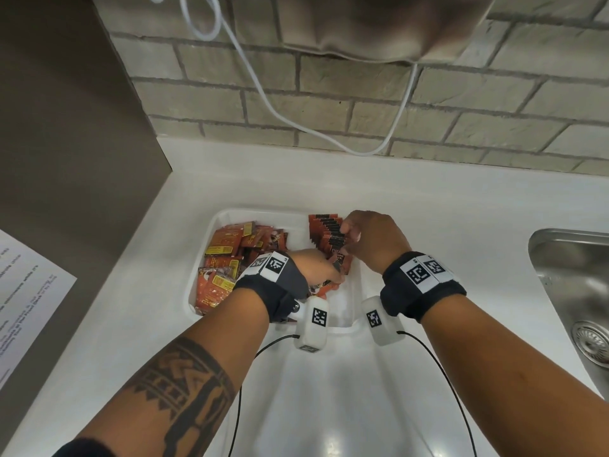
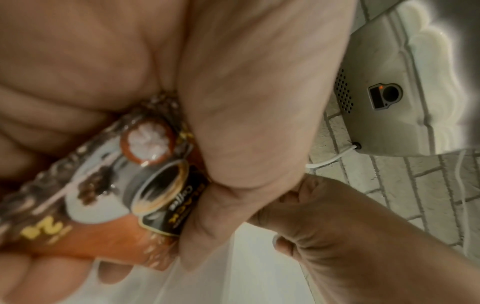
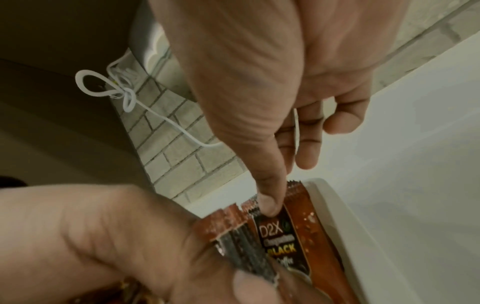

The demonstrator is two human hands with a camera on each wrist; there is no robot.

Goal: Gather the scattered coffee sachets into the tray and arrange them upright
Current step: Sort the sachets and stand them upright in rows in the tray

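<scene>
A white tray (image 1: 257,211) sits on the white counter. Several orange-red coffee sachets (image 1: 224,258) lie in a loose pile in its left half. A row of sachets (image 1: 328,232) stands upright along its right side. My left hand (image 1: 337,275) is in the middle of the tray and grips a bundle of sachets (image 2: 103,195), thumb over them. My right hand (image 1: 347,234) is at the upright row. Its thumb (image 3: 269,205) presses on the top of a "D2X Black" sachet (image 3: 306,236) by the tray wall (image 3: 337,205), with its fingers curled behind.
A steel sink (image 1: 573,285) is set into the counter at the right. A printed sheet (image 1: 26,298) lies at the left edge. A white cable (image 1: 263,94) hangs down the brick wall from a beige appliance (image 1: 379,24) overhead. A brown panel bounds the left.
</scene>
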